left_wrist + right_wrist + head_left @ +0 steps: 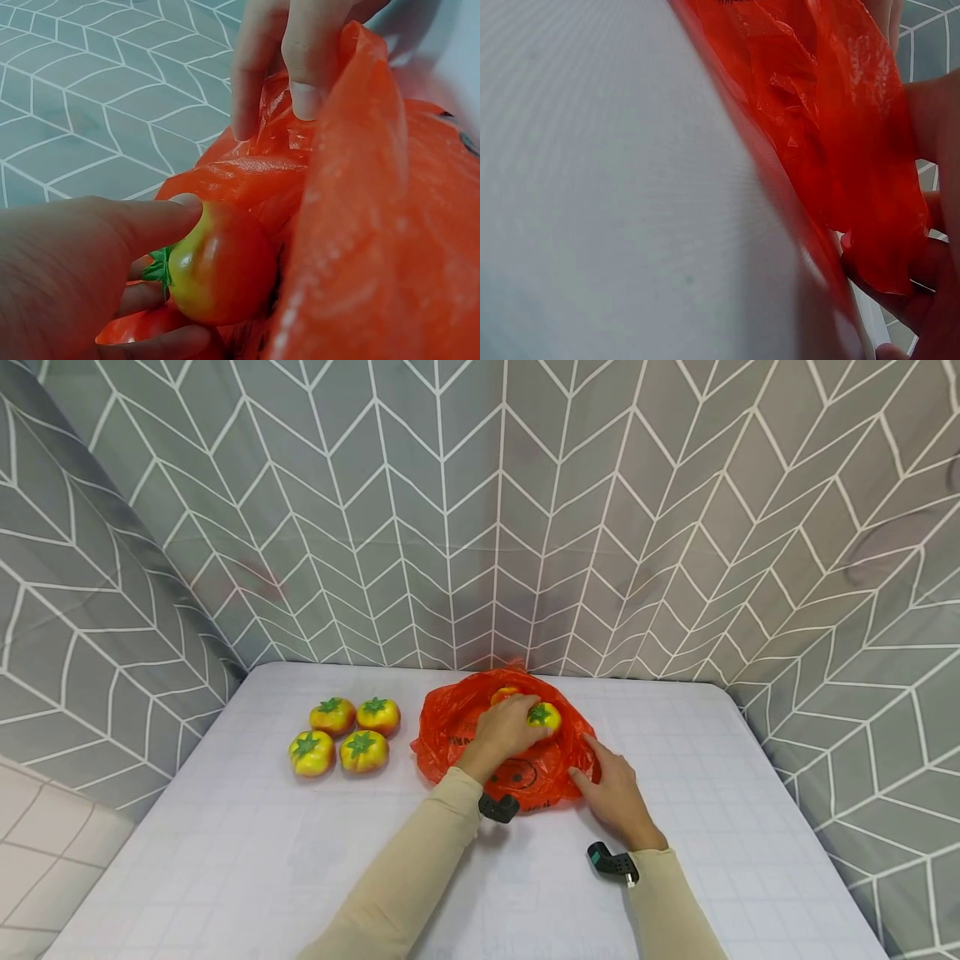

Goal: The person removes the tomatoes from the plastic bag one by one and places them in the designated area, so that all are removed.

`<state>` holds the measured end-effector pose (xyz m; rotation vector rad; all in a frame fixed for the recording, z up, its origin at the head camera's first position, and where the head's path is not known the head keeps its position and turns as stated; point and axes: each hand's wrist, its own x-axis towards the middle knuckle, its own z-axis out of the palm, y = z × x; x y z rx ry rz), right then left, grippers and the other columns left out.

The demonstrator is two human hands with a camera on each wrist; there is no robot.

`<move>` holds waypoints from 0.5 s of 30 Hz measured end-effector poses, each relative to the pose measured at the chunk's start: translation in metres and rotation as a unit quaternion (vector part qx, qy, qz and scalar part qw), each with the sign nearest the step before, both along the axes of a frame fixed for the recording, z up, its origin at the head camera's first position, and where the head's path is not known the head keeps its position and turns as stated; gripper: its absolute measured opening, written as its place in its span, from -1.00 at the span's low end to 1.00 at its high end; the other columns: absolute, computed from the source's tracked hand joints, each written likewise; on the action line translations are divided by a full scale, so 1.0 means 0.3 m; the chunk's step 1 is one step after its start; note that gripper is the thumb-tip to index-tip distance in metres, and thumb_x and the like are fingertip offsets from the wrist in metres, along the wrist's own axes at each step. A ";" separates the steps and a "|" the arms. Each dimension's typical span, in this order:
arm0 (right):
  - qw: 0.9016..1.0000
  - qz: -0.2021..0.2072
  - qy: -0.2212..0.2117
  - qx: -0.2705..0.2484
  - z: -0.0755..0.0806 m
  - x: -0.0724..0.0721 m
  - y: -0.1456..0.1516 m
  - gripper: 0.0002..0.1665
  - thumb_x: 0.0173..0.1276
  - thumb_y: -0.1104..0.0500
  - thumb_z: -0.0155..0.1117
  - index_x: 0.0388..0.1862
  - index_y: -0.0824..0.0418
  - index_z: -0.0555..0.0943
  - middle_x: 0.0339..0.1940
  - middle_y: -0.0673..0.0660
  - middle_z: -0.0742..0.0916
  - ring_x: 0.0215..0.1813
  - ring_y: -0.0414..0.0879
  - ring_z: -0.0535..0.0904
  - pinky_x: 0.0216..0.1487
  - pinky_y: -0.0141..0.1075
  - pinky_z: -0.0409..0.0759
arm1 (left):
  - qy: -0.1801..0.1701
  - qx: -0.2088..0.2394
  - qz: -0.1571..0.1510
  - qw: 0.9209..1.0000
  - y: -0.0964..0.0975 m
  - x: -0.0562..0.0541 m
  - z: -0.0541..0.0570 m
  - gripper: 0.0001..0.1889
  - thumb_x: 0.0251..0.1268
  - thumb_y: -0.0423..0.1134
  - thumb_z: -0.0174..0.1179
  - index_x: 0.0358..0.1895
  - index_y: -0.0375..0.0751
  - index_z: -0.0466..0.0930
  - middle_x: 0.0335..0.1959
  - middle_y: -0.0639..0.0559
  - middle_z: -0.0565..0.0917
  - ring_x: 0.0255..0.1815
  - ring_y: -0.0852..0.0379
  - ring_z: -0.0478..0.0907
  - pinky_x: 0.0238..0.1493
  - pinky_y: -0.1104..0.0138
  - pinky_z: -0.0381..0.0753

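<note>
My left hand is over the open red plastic bag, thumb and fingers around a yellow-and-red tomato with a green leafy top. Close up in the left wrist view, the thumb lies on the upper side of this tomato, inside the bag's mouth. Another tomato shows in the bag just behind the left hand. At the bag's right side, my right hand holds the rim. In the right wrist view its fingers curl behind a fold of the red plastic.
Several more tomatoes stand grouped on the white table, left of the bag. A grey curtain with white zigzag lines hangs behind the table and along both sides. Each wrist wears a small black camera.
</note>
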<state>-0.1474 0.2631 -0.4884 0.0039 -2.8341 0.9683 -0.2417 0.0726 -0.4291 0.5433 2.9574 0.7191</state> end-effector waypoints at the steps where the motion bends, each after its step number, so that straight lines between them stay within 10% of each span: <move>1: 1.000 0.000 0.001 0.000 0.000 0.000 0.000 -0.20 0.41 0.02 0.24 0.56 0.19 0.25 0.39 0.32 0.50 0.31 0.28 0.39 0.33 0.28 0.32 | 0.001 -0.003 -0.001 1.000 0.000 0.000 0.001 -0.27 0.25 0.20 0.31 0.46 0.08 0.39 0.35 0.06 0.51 0.24 0.04 0.48 0.21 -0.08 0.50; 15: 1.000 0.001 0.002 0.001 -0.002 0.000 -0.001 -0.20 0.41 0.02 0.24 0.56 0.18 0.25 0.40 0.33 0.49 0.32 0.29 0.38 0.34 0.28 0.30 | 0.022 -0.038 -0.019 0.999 0.014 -0.004 -0.004 -0.36 0.26 0.20 0.31 0.39 0.15 0.45 0.25 0.09 0.56 0.11 0.05 0.54 0.11 -0.04 0.55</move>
